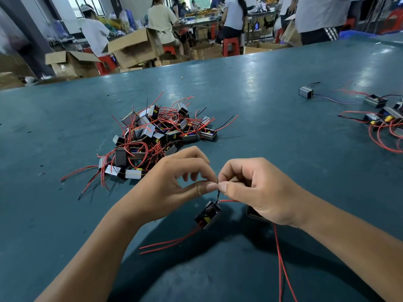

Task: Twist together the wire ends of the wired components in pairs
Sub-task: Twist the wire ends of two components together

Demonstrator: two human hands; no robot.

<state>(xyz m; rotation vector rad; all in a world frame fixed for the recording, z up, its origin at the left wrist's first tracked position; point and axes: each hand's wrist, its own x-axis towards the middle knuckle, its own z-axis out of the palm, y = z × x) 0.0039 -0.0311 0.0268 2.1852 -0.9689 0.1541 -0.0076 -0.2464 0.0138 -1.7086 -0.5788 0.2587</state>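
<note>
Pinching wire ends (pixel 218 185) between thumb and forefinger, left hand (pixel 174 184) and right hand (pixel 257 188) meeting fingertip to fingertip above the tabletop (pixel 65 131); remaining fingers of both hands curled loosely. Hanging just below the pinch, at 6 o'clock from the fingertips, a small black component (pixel 208 214), tilted, linked to the pinch by a short dark lead, with two red wires (pixel 165 244) trailing toward 8 o'clock. Partly hidden under the right palm, at 5 o'clock from the pinch, a second component (pixel 254 213); two long red wires (pixel 283 271) running from beneath the wrist toward 6 o'clock. Heaped at 11 o'clock from the hands, well apart, a pile of components (pixel 152 136) tangled in red and black leads. Lying at 2 o'clock, near the right edge, a smaller group of components (pixel 383 116) with looping red wires; one lone component (pixel 305 93) beside it. Beyond the far tabletop edge, at 12 o'clock, cardboard boxes (pixel 135 46), red stools (pixel 232 45) and people at benches.
</note>
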